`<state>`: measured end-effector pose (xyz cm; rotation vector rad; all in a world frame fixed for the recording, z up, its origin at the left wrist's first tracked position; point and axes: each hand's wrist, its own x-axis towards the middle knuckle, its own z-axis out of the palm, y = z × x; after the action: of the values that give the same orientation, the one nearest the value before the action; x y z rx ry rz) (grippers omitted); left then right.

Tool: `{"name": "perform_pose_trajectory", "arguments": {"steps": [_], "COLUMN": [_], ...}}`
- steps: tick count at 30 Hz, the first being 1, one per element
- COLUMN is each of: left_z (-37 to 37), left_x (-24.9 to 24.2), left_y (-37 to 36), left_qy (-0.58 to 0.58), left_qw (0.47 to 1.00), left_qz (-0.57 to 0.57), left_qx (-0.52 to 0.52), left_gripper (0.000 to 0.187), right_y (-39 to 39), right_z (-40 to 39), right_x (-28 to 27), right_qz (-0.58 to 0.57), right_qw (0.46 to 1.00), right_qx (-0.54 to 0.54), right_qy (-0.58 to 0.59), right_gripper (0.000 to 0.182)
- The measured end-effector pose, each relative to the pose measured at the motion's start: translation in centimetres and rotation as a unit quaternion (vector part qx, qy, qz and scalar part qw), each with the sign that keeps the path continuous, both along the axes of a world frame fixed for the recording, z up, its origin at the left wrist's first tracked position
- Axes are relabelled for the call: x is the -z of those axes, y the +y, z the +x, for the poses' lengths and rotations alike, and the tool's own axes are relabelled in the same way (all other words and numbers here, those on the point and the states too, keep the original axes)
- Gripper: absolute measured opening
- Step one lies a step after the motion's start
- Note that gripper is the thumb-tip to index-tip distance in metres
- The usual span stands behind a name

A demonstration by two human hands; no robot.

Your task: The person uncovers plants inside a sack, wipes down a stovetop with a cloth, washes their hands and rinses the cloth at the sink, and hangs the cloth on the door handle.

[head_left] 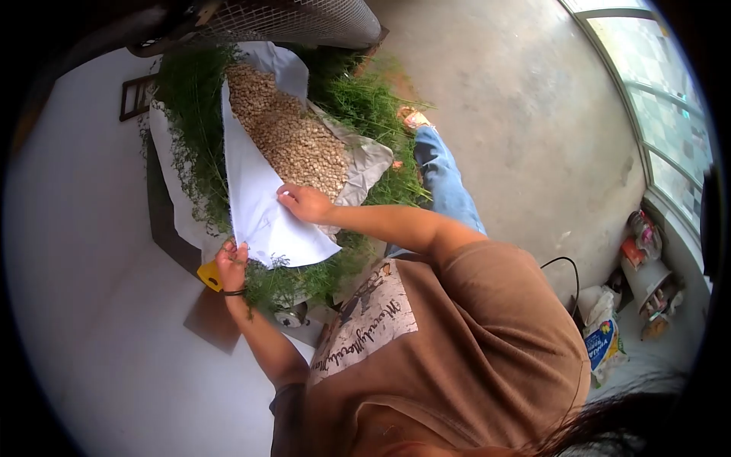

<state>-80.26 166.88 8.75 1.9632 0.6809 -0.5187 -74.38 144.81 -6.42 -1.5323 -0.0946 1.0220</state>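
Loose dark strands of hair (pixel 609 419) and a plain brown short-sleeved T-shirt (pixel 502 327) are seen closest. A thin white fabric sheet (pixel 263 217) is laid along the side and near end of a heap of small pale-brown roundish pieces (pixel 301 145). Its edge is pinched between thumb and fingers of the left hand (pixel 231 264); the right hand (pixel 306 204) is curled on its surface, whether pinching cannot be told. If the white sheet were tugged sharply, pieces could be dragged off the heap and spilled over the crumpled beige sheet (pixel 369 164) beside it. Feathery green stems (pixel 297 283) are pressed close to the left hand, so sprigs could be snagged, or bits shed among the pieces. If the left-hand grip slipped, that corner could be folded under.
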Motion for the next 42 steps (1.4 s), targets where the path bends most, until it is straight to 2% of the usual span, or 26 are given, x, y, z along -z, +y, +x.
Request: {"name": "perform_pose_trajectory", "arguments": {"steps": [2,5,8,12,16,19,22,25,31,34,37,40,42], "left_z": [-0.3,-0.3,-0.4,0.1,-0.3,0.4,0.5,0.5,0.7,0.8,0.7,0.9,1.0], "left_x": [1.1,1.0,1.2,0.8,1.5,0.4,0.5,0.6,0.3,0.5,0.4,0.1,0.0], "left_y": [0.1,-0.5,-0.4,-1.0,-0.6,-1.8,-1.7,-1.9,-1.9,-2.1,-2.3,-2.7,-2.8], "left_qy": [-0.036,-0.044,-0.058,-0.064,-0.097,-0.049,-0.027,-0.049,-0.042,-0.095,-0.072,-0.059,-0.065], "left_qw": [0.999,0.999,0.998,0.997,0.994,0.998,0.999,0.998,0.998,0.994,0.997,0.998,0.998], "left_qz": [0.0,0.007,0.002,-0.002,-0.001,-0.012,0.001,-0.029,0.005,0.0,-0.002,-0.003,-0.013], "left_qx": [0.032,0.022,0.018,0.033,0.055,0.027,0.032,0.023,0.045,0.059,0.034,0.024,0.023], "left_gripper": [0.009,0.007,0.009,0.011,0.011,0.028,0.028,0.028,0.03,0.022,0.024,0.026,0.028], "right_y": [0.6,0.3,2.5,5.2,4.6,4.3,5.2,5.6,6.0,4.6,3.0,2.8,2.7], "right_z": [1.1,5.0,6.1,7.0,6.6,5.7,5.7,6.3,6.3,6.2,5.9,4.9,4.4], "right_x": [2.4,3.0,4.6,6.7,6.8,5.8,6.7,7.2,8.3,7.0,5.2,5.8,5.8], "right_qz": [-0.148,-0.213,-0.233,-0.282,-0.272,-0.285,-0.269,-0.276,-0.278,-0.256,-0.238,-0.222,-0.224], "right_qw": [0.984,0.962,0.945,0.922,0.913,0.911,0.925,0.923,0.919,0.923,0.915,0.927,0.925], "right_qx": [0.023,-0.144,-0.175,-0.182,-0.213,-0.187,-0.203,-0.199,-0.208,-0.247,-0.269,-0.225,-0.236], "right_qy": [-0.095,-0.09,-0.151,-0.194,-0.217,-0.232,-0.174,-0.179,-0.186,-0.148,-0.185,-0.2,-0.195], "right_gripper": [0.048,0.054,0.039,0.047,0.046,0.044,0.041,0.046,0.049,0.057,0.042,0.046,0.047]}}
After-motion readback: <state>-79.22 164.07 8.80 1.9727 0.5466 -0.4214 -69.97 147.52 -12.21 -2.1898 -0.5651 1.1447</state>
